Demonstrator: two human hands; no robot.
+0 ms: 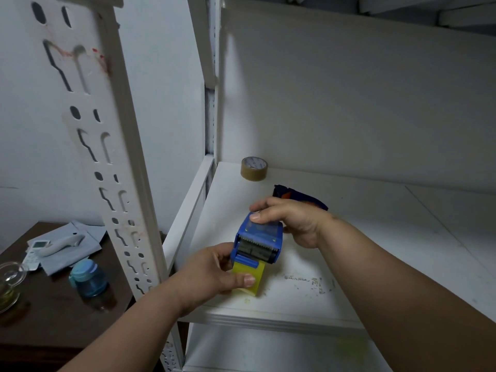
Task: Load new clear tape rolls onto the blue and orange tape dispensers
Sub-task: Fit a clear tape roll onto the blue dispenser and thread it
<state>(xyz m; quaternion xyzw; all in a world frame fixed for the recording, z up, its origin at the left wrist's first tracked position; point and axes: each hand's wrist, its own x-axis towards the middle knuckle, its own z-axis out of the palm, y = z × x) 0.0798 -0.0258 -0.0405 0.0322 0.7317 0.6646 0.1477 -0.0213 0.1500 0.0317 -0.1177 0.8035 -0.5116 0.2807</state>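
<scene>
I hold a blue tape dispenser (259,238) with a yellow flap (248,280) above the white shelf (375,237). My left hand (212,272) pinches the yellow flap and the dispenser's lower left edge. My right hand (292,221) grips the dispenser's top from behind, thumb on its blue cover. A brownish-clear tape roll (254,168) lies flat at the shelf's back left corner. A dark blue and orange object (298,196), possibly the second dispenser, lies behind my right hand, mostly hidden.
A white slotted shelf post (118,162) stands left of the shelf. Lower left, a dark wooden table (53,318) carries a blue-lidded bottle (88,277), a glass jar (9,283), a remote, a white handheld device and grey envelopes. Dried residue marks the shelf's front.
</scene>
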